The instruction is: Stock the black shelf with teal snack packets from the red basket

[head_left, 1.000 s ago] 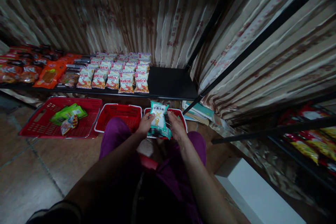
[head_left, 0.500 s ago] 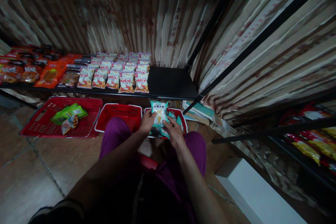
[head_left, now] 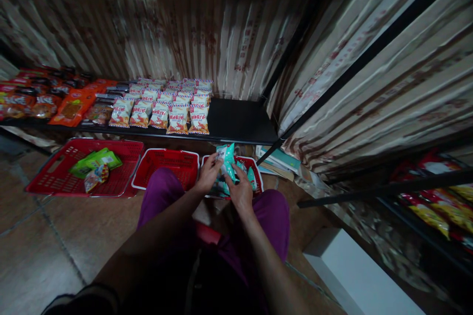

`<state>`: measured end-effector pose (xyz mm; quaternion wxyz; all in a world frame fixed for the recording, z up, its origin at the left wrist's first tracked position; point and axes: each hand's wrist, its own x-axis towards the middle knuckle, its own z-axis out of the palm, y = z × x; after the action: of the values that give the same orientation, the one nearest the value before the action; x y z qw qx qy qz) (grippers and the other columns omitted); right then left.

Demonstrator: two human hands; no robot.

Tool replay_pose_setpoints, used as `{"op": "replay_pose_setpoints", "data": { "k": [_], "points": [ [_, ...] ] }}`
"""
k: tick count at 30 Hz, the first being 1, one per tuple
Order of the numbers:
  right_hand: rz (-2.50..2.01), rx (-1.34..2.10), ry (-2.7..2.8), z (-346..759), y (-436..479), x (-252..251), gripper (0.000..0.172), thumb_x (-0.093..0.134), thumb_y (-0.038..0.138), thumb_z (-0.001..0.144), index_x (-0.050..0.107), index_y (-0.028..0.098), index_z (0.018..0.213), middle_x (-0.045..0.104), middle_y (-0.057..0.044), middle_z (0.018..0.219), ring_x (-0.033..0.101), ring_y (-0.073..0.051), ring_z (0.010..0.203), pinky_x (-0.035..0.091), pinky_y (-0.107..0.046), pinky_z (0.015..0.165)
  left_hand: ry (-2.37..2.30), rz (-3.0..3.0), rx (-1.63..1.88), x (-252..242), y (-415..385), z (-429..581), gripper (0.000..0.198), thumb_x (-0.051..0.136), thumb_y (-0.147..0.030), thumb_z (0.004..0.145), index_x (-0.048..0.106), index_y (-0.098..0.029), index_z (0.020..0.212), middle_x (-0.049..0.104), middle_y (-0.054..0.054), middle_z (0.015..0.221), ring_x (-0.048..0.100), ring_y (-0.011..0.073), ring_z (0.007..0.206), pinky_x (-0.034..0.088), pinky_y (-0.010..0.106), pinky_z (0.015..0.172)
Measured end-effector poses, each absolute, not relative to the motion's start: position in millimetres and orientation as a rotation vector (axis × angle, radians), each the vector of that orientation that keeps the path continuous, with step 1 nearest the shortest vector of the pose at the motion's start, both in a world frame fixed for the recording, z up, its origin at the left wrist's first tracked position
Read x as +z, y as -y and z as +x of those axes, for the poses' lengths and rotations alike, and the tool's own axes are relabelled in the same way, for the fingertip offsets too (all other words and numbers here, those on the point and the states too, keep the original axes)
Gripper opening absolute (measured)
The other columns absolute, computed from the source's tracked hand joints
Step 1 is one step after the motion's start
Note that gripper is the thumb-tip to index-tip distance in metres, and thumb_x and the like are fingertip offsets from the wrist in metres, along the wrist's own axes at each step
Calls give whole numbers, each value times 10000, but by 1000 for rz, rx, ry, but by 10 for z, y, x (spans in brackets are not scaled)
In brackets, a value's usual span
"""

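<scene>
Teal packet [head_left: 228,155] in fingers [head_left: 213,164]; similar packets [head_left: 251,178] in red basket [head_left: 252,162].

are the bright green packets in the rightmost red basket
No, the bright green packets lie in the leftmost red basket; the rightmost basket holds teal packets.

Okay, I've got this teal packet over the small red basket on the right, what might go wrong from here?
The teal packet looks soft, so squeezing between your left hand and right hand might crush its contents.
Your left knee is close to the middle basket and could nudge it.
The front-row white packets sit near the shelf edge; a bump might topple some.
</scene>
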<state>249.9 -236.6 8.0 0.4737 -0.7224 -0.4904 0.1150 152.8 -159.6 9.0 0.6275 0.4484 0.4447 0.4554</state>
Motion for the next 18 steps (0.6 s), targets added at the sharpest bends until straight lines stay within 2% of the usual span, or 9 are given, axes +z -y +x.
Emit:
{"op": "replay_pose_setpoints", "data": {
  "k": [3,6,11,14,16,18],
  "points": [
    [-1805,188,1301,2456,2373,82,444,527,382,825,599,150,1197,598,-154,1243,541,-269,1156,408,-447,997,-984,961,961,126,1651,1519,462,659,-414,759,584,-219,1171,623,78,1172,560,226,1097,413,341,949],
    [-1844,137,1391,2398,2388,84,454,516,347,838,562,157,1248,556,-157,1296,490,-280,1209,399,-464,1000,-878,914,889,103,1683,1525,482,664,-440,755,567,-237,1182,615,70,1189,580,218,1060,446,332,898],
    [-1781,215,1493,2317,2439,134,536,598,354,782,528,182,1286,495,-140,1369,429,-300,1266,375,-498,1021,-762,779,916,-1,1653,1506,503,760,-365,667,571,-213,1108,664,44,990,633,164,863,490,273,782],
    [-1603,512,1446,2378,2446,177,536,605,399,776,541,200,1269,563,-121,1298,530,-268,1173,430,-450,978,-732,672,881,1,1618,1420,471,782,-294,633,582,-189,1046,671,30,887,641,149,755,497,267,723],
    [-1512,666,1249,2481,2405,194,473,577,436,795,583,213,1212,627,-98,1209,603,-236,1057,484,-400,897,-673,605,812,30,1611,1343,437,771,-248,636,591,-172,1027,683,45,887,654,165,749,502,286,730],
    [-1472,690,976,2610,2321,201,443,591,479,776,630,216,1130,662,-77,1144,618,-222,1011,495,-372,863,-616,550,746,62,1623,1276,413,746,-207,651,597,-158,1033,696,66,918,668,188,781,504,308,761]
  ]
}}
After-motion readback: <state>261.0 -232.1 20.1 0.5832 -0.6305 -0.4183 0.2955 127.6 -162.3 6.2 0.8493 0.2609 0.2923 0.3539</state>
